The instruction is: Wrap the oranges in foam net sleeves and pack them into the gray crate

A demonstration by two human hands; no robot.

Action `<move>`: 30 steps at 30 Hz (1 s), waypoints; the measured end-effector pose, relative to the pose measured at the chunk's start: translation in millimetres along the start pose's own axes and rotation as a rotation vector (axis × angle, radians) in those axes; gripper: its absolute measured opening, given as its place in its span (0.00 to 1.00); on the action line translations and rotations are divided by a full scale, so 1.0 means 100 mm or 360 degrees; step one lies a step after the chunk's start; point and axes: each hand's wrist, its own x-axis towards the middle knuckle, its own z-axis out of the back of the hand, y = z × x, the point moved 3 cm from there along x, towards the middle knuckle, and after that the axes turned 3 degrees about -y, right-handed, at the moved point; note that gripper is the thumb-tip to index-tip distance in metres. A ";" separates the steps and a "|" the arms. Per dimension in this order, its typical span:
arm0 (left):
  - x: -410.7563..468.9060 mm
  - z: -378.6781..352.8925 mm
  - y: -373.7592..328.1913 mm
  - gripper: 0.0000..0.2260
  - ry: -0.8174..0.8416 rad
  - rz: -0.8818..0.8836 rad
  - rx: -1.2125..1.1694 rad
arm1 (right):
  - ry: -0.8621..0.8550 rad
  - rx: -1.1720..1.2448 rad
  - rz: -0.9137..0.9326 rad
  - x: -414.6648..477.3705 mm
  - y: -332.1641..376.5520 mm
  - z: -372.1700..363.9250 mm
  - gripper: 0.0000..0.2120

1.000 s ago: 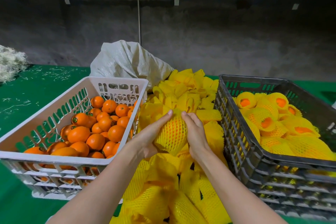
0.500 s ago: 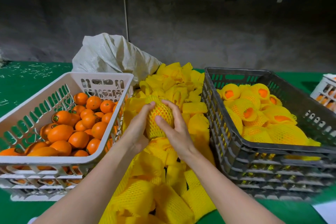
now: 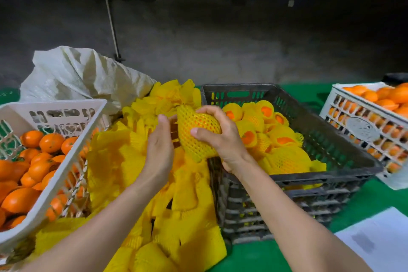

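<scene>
My right hand [image 3: 223, 137] grips an orange wrapped in a yellow foam net sleeve [image 3: 196, 132], held over the left rim of the gray crate [image 3: 331, 146]. Just to its left is my left hand [image 3: 160, 150], fingers straight, palm turned toward the wrapped orange; I cannot tell whether it touches it. The gray crate holds several wrapped oranges [image 3: 260, 132]. A pile of empty yellow sleeves [image 3: 132, 161] lies between the crates. Bare oranges [image 3: 33, 161] fill the white crate [image 3: 66, 172] on the left.
A white woven sack [image 3: 77, 75] lies behind the sleeve pile. Another white crate of oranges [image 3: 362, 126] stands at the far right. A sheet of paper [image 3: 379, 240] lies on the green table [image 3: 260, 256] at the lower right.
The wrapped orange has moved right, from over the sleeve pile to the gray crate's left rim. My right hand now grips it alone; my left hand has come off it.
</scene>
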 end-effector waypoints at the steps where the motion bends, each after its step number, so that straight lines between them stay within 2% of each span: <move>1: 0.01 -0.14 0.02 0.15 -0.0015 -0.0068 0.0046 | -0.0068 0.0014 0.0016 0.00 0.06 0.13 0.22; 3: 0.03 -0.48 0.09 0.09 0.0072 -0.0203 0.0335 | -0.0182 0.0019 0.0029 0.03 0.12 0.42 0.17; 6: 0.08 -0.96 0.23 0.09 0.0410 -0.0445 0.0850 | -0.0348 -0.0132 -0.0011 0.21 0.11 0.87 0.15; 9: 0.10 -1.30 0.39 0.11 0.0817 -0.0482 0.1440 | -0.0348 -0.0772 -0.0183 0.51 -0.06 1.27 0.19; 11: 0.10 -1.34 0.47 0.10 0.0955 -0.0476 0.1677 | -0.0310 -0.1210 -0.0344 0.68 -0.24 1.50 0.22; 13: 0.11 -1.30 0.50 0.09 0.0932 -0.0488 0.1667 | -0.0278 -0.1467 -0.0449 0.79 -0.43 1.63 0.26; 16: 0.12 -1.26 0.51 0.08 0.0909 -0.0517 0.1594 | -0.0269 -0.1573 -0.0533 0.88 -0.66 1.77 0.31; 22: 0.12 -1.25 0.52 0.08 0.0887 -0.0526 0.1540 | -0.0198 -0.1677 -0.0691 0.88 -0.93 1.86 0.28; 26: 0.12 -1.24 0.53 0.08 0.0865 -0.0522 0.1484 | -0.0040 -0.1763 -0.0866 0.81 -0.96 1.89 0.26; 28: 0.12 -1.23 0.50 0.07 0.0863 -0.0508 0.1350 | -0.0063 -0.1814 -0.0931 0.76 -0.83 1.82 0.25; 30: 0.12 -1.18 0.42 0.06 0.0814 -0.0371 0.0991 | -0.0109 -0.1839 -0.0775 0.73 -0.55 1.64 0.23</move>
